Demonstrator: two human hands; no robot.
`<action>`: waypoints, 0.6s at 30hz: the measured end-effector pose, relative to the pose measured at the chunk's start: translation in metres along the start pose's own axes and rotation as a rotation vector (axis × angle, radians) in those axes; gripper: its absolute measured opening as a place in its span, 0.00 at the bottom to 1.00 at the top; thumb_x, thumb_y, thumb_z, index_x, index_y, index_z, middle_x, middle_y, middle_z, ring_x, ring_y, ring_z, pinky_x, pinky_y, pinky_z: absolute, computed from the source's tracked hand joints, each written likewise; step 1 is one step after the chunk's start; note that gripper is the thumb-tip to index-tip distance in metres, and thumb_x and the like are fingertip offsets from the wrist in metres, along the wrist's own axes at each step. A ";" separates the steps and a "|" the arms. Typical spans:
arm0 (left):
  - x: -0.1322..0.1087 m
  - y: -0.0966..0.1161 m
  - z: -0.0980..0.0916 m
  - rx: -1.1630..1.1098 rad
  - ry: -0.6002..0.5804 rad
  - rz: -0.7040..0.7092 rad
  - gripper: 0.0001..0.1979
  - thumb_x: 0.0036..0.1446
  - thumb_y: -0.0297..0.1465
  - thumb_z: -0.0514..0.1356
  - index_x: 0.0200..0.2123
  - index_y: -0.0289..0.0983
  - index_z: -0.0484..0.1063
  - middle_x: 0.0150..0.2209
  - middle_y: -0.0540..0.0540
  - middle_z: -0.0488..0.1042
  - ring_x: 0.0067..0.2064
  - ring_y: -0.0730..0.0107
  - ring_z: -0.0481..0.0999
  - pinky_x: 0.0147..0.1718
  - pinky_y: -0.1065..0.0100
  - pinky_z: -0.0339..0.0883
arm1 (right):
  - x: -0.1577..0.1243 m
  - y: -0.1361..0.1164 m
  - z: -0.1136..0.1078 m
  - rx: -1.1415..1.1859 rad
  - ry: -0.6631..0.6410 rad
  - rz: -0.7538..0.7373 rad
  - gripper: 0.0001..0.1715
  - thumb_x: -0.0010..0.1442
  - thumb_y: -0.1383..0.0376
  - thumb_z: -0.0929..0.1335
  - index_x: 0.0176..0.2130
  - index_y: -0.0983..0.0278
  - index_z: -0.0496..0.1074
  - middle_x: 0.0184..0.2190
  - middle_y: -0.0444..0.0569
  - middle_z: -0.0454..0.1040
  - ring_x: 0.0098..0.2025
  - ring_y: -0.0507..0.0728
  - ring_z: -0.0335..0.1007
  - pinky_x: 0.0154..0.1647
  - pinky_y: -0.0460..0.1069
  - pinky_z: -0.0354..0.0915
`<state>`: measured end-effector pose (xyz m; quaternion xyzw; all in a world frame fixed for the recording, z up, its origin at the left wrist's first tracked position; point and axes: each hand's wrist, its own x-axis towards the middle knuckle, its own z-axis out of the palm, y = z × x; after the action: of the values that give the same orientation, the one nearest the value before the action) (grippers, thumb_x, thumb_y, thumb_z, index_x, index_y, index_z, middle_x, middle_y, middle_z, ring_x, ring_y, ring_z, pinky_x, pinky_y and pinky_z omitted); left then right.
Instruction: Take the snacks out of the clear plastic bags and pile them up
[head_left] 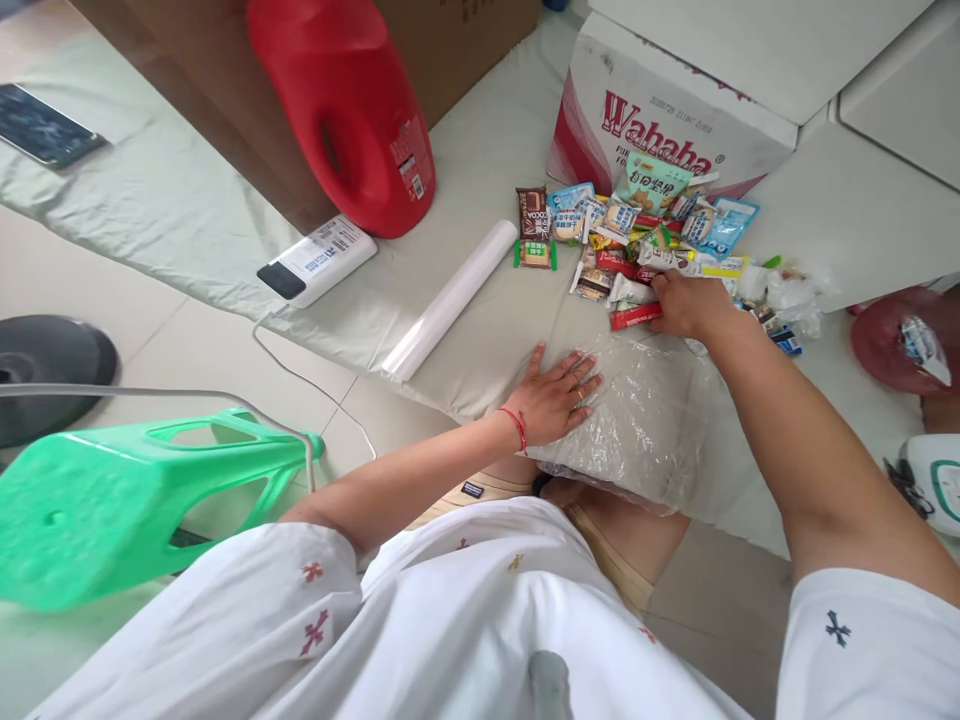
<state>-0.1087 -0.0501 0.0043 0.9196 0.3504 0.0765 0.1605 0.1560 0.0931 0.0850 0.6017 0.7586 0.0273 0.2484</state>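
My left hand [559,398] lies flat with its fingers spread, at the left edge of a clear plastic bag [649,430] that hangs over the table's front edge. My right hand [691,304] reaches into the near side of a heap of small wrapped snacks [622,215]. Its fingers are bent down among the packets, and the fingertips are partly hidden, so what they grip is unclear. A red stick packet [634,317] lies right by them. A brown cocoa packet [533,212] and a green-ended biscuit packet [535,254] sit at the heap's left side.
A white plastic roll [451,298], a power bank [319,262] with a cable and a red jug [352,120] are on the left. Behind the heap stands a Wahaha carton [667,110]. A phone [46,125] lies far left, above a green stool [135,500]. A reddish bowl [892,340] is at right.
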 end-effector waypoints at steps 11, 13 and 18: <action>0.000 -0.002 0.002 -0.015 0.016 0.012 0.30 0.75 0.45 0.42 0.74 0.46 0.58 0.77 0.43 0.52 0.77 0.50 0.52 0.70 0.23 0.34 | 0.003 -0.001 0.004 -0.020 -0.141 -0.085 0.48 0.50 0.46 0.75 0.63 0.66 0.71 0.56 0.64 0.77 0.55 0.71 0.73 0.50 0.57 0.67; 0.001 -0.002 0.003 -0.013 0.018 0.007 0.29 0.75 0.46 0.42 0.73 0.47 0.58 0.77 0.44 0.52 0.78 0.51 0.51 0.71 0.24 0.34 | -0.001 0.000 -0.001 0.002 -0.156 -0.067 0.44 0.52 0.49 0.74 0.62 0.66 0.72 0.53 0.62 0.79 0.51 0.69 0.75 0.47 0.55 0.66; 0.001 -0.002 0.003 -0.011 0.030 -0.032 0.31 0.74 0.45 0.42 0.75 0.42 0.54 0.77 0.41 0.49 0.78 0.52 0.51 0.72 0.28 0.37 | -0.026 0.019 -0.018 0.197 -0.101 -0.017 0.27 0.58 0.53 0.70 0.54 0.62 0.78 0.43 0.54 0.82 0.42 0.64 0.76 0.40 0.51 0.63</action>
<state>-0.1087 -0.0487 0.0011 0.9117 0.3671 0.0897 0.1613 0.1696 0.0790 0.1158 0.6172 0.7493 -0.0799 0.2264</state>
